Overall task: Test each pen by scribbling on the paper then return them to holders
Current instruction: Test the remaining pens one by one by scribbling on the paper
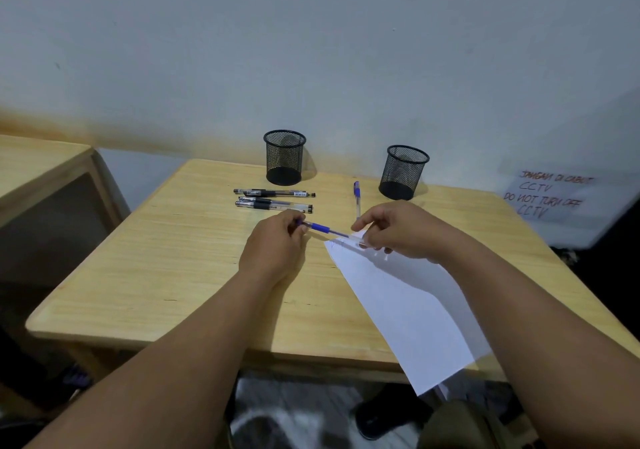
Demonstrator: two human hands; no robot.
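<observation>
1. A blue gel pen (325, 229) is pinched at its rear end by the left hand (277, 244); the tip end is met by the right hand (398, 230), whose fingers are curled round something pale there, probably the cap. Whether the cap is going on or off cannot be told.
2. The pen is held just above the top corner of the white paper (405, 306), on the wooden table (173, 258).
3. Long axis: nearly level, running left to right, tip toward the right hand and slightly nearer the camera.
4. Handling, as judged: light, stiff, smooth plastic. The ribbed blue grip is the surest hold.
5. Three black pens (273, 199) and one blue pen (356, 195) lie before two mesh holders (284, 157), (403, 172).
</observation>
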